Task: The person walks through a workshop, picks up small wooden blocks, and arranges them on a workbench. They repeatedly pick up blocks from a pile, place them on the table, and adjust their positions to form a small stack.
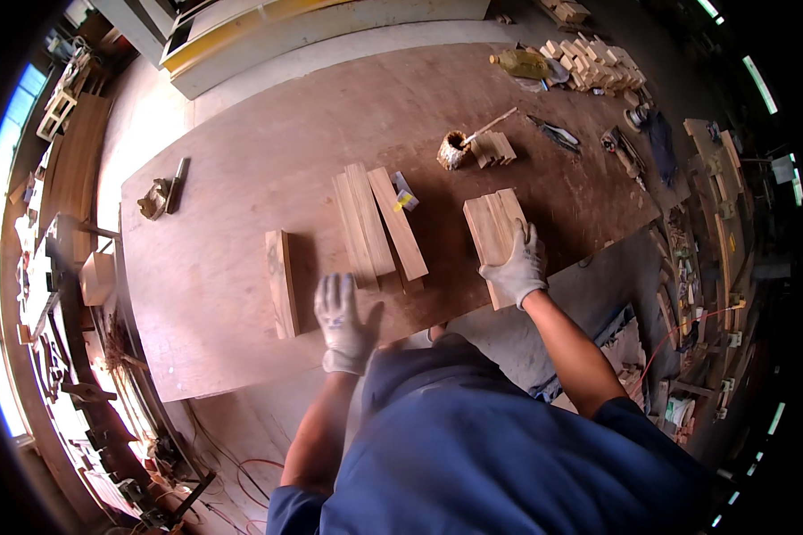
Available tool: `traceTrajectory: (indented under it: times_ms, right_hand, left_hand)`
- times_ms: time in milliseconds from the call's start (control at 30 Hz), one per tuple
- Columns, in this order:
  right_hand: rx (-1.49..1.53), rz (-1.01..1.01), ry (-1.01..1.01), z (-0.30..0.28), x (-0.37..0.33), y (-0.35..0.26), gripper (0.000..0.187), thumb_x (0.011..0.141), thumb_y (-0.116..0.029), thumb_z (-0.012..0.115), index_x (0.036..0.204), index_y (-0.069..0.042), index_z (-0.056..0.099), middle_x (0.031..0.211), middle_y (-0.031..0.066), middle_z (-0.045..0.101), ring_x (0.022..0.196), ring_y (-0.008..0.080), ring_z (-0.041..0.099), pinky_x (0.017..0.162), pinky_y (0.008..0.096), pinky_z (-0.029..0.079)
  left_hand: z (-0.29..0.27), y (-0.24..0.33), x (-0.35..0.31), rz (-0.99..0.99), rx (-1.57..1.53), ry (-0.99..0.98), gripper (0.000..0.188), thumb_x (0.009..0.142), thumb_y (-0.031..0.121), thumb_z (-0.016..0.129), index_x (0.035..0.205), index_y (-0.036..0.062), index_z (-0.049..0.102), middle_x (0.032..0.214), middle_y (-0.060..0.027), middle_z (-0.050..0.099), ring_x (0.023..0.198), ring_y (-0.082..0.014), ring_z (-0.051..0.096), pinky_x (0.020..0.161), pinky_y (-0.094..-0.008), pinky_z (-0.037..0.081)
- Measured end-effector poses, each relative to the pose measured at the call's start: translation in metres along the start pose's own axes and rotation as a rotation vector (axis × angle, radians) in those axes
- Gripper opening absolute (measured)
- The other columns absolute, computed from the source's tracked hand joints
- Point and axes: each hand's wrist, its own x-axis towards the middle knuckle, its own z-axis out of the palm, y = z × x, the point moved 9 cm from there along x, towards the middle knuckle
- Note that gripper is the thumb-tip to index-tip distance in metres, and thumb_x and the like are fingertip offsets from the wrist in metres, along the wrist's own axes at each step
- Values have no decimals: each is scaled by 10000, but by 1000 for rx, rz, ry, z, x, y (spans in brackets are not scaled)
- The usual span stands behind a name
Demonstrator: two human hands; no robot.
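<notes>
My left hand (341, 325), in a pale work glove, is raised with fingers stretched and thumb apart, holding nothing. It hovers near the table's front edge, between a lone wooden block (281, 285) on its left and several wooden strips (362, 223) lying side by side ahead. One more strip (398, 223) lies slightly angled beside them. My gloved right hand (519, 267) spans the near part of some wooden boards (489, 223) set together, thumb toward their left edge, fingers over the right. Their near end reaches the table edge.
On the brown table (223, 205) stand a glue-smeared pot (452, 152) with a brush (491, 127) and small wood pieces (493, 149). Pliers-like tools (553, 134), a yellowish bottle (519, 62) and stacked wood blocks (598, 64) lie farther right. Shelving with timber (723, 205) stands right.
</notes>
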Motion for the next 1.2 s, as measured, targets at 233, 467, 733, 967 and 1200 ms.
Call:
traceTrajectory:
  times_ms: [233,467,733,967,1200]
  right_hand:
    - [-60,-68,-54,37,-4,-4,1071,689,-503,871,1527,-22,411,1567,249,354,1404,451,407,1166,521,370]
    - [587,-135,-227,102,-7,-93,642,972,-524,645,1282,38,635,1297,298,662,1229,432,633,1055,453,495]
    - [690,81,-602,138,-26,-150,463,944,-395,731,1102,32,646,1053,275,735,1018,403,720,890,437,535]
    - [680,66,-596,159,14,-201,397,916,-317,749,1093,26,654,1050,231,751,1004,341,733,883,433,548]
    - [888,-177,-587,152,84,-314,579,954,-239,726,1395,91,547,1358,279,649,1264,323,639,1032,381,508]
  left_hand:
    - [42,-16,-21,-274,-180,-44,878,804,181,826,1537,-41,396,1483,-279,506,1376,-453,487,1150,-491,421]
    - [80,-48,-18,-587,-569,-207,931,829,173,829,1584,-37,325,1361,-232,619,1187,-336,675,1062,-442,509]
    - [74,-38,-19,-723,-839,2,863,815,92,858,1531,-62,401,1326,-153,625,1176,-207,621,1004,-340,548]
    - [67,-77,30,-710,-824,54,610,798,222,858,1290,-12,584,1076,-89,637,1020,-186,619,921,-346,528]
    - [62,-191,136,-796,-1061,77,849,866,94,818,1586,24,375,1332,-140,620,1125,-188,629,928,-306,535]
